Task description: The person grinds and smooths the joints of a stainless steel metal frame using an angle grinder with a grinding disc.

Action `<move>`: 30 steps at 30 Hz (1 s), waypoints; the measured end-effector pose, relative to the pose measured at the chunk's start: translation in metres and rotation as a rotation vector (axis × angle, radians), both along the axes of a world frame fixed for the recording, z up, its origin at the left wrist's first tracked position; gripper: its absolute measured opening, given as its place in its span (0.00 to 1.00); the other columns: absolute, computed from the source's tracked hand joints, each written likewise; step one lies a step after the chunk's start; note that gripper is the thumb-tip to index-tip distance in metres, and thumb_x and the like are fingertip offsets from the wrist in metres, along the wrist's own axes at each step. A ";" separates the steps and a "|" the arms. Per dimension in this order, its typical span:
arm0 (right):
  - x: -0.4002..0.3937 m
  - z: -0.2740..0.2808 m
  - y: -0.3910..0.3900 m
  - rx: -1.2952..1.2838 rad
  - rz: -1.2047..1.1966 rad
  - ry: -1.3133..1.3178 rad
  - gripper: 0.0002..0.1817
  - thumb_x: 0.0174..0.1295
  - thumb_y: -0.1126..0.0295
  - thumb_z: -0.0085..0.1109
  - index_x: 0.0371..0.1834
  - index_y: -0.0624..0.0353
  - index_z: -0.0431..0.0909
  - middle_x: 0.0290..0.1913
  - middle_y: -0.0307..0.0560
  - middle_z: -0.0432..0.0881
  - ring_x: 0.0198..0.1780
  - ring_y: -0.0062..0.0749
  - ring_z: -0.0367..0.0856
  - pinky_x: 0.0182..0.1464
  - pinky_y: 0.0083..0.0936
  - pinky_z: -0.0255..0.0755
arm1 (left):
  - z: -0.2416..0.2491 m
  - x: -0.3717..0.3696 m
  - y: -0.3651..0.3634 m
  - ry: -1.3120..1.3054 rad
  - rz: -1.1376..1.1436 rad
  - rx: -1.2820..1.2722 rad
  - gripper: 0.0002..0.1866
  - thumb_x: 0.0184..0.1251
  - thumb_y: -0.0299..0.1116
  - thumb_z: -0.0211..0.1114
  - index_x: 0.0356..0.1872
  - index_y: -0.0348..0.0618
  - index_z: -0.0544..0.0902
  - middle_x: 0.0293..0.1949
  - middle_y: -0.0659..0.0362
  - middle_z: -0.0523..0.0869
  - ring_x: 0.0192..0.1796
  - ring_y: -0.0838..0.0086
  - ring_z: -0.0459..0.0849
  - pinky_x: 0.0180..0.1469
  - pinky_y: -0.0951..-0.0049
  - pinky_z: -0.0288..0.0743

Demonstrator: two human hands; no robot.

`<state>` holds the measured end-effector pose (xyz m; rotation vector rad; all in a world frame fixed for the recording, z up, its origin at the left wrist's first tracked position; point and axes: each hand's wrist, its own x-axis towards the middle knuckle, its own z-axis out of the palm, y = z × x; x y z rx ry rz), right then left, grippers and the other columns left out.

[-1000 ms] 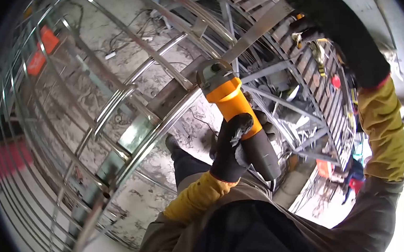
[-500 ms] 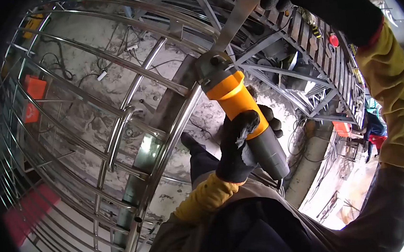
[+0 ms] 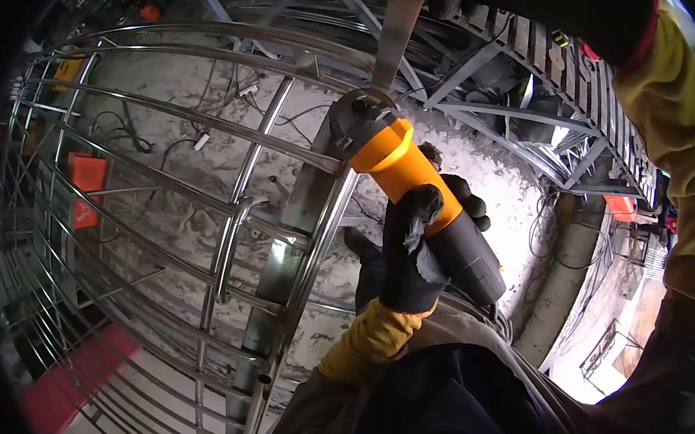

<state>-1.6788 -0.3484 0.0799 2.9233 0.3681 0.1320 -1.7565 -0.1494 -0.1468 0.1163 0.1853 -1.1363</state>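
An orange and dark grey angle grinder slants across the middle of the view, its dark head up beside the curved railing. My left hand, in a worn black glove, is wrapped round its body with the fingers closed. At the top, my right hand reaches over in another black glove, much of it dark. Its fingertips close on a flat metal strip, which runs down behind the grinder's head. The shiny metal railing, with many curved bars, fills the left side; its thick tube passes close beside the grinder.
Grey steel framework with a slatted top stands at the upper right. Cables and an orange box lie on the dusty floor beyond the bars. A red-pink panel shows at the lower left. My foot is below the grinder.
The view has shifted, so the railing and floor sit further right and a little lower. Both hands keep their holds, and the strip's upper end appears slightly further left.
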 end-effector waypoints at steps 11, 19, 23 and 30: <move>-0.001 -0.005 0.006 0.335 -0.125 -0.075 0.16 0.75 0.61 0.60 0.47 0.64 0.87 0.31 0.45 0.87 0.31 0.24 0.86 0.37 0.27 0.83 | 0.004 -0.001 -0.005 0.006 -0.011 0.029 0.29 0.77 0.36 0.65 0.75 0.50 0.70 0.49 0.55 0.87 0.48 0.61 0.90 0.55 0.53 0.86; -0.002 0.014 0.035 0.585 -0.652 0.187 0.12 0.73 0.66 0.60 0.44 0.65 0.85 0.29 0.47 0.84 0.29 0.29 0.85 0.36 0.30 0.82 | 0.004 -0.003 -0.006 0.033 -0.014 0.051 0.29 0.76 0.35 0.67 0.75 0.51 0.70 0.49 0.55 0.87 0.49 0.60 0.90 0.55 0.53 0.87; -0.009 0.002 0.020 0.518 -0.408 0.065 0.09 0.70 0.70 0.61 0.40 0.66 0.84 0.28 0.49 0.82 0.29 0.34 0.84 0.34 0.32 0.81 | 0.002 -0.004 -0.007 0.037 -0.023 0.087 0.30 0.75 0.35 0.68 0.75 0.52 0.70 0.49 0.55 0.87 0.48 0.59 0.91 0.54 0.53 0.87; -0.001 -0.011 -0.001 0.247 -0.116 0.002 0.07 0.68 0.71 0.62 0.38 0.66 0.82 0.27 0.49 0.80 0.28 0.37 0.84 0.33 0.34 0.80 | 0.006 -0.004 -0.008 -0.005 -0.023 0.108 0.31 0.74 0.35 0.68 0.75 0.50 0.69 0.48 0.55 0.87 0.47 0.60 0.91 0.54 0.53 0.87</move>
